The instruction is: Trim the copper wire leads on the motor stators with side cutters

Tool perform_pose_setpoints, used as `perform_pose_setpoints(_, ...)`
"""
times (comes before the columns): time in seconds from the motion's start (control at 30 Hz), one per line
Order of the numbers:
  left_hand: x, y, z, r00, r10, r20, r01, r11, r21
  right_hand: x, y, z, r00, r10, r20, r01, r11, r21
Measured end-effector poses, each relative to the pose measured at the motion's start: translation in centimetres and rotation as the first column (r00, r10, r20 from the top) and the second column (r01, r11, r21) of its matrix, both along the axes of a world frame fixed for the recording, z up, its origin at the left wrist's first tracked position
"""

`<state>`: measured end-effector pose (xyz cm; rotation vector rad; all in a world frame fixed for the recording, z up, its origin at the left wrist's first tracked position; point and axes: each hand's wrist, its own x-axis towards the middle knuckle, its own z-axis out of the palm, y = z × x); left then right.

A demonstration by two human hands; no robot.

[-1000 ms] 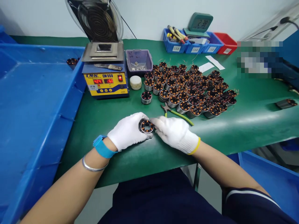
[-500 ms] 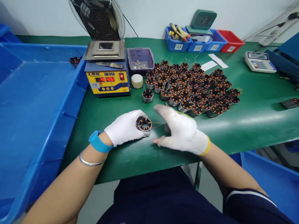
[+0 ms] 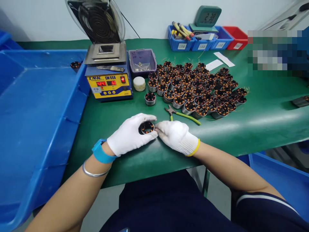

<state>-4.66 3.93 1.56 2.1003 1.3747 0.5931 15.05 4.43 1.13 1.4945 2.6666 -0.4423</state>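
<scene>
A motor stator, a metal ring with copper windings inside, stands upright on the green table. My left hand, in a white glove, is closed around it with thumb and fingers on either side. Against the stator's right edge, my gloved right hand is closed in a pinch where its thin lead wires come out; the fingertips cover the wires. Just beyond the right hand lie side cutters with green handles. A single stator stands farther back, near a large group of similar stators.
At the left are a big blue tray and a yellow-blue solder pot. A purple bin and a round white container stand beside it. Small blue bins, a red bin and a clock line the back.
My right hand has gone from spread fingers to a pinch at the stator's wire side, moving left. The side cutters, mostly covered by that hand before, now show.
</scene>
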Motion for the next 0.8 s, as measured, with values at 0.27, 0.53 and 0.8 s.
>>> perform_pose_setpoints(0.27, 1.1, -0.6, -0.5, 0.999, -0.007, -0.035, 0.008, 1.0, 0.026, 1.8, 1.0, 1.3, 0.96, -0.139, -0.241, 0.078, 0.966, -0.248)
perform_pose_setpoints(0.53, 2.1, -0.9, -1.4, 0.995, 0.083, 0.048, -0.087, 0.993, 0.084, 3.6, 1.6, 2.5, 0.666, -0.352, -0.658, 0.27, 0.936, -0.228)
perform_pose_setpoints(0.8, 1.9, -0.9, -1.2, 0.993, 0.113, 0.03, -0.114, 0.993, 0.021, -0.4, 0.9, 2.1, 0.921, -0.327, -0.212, 0.229, 0.894, -0.385)
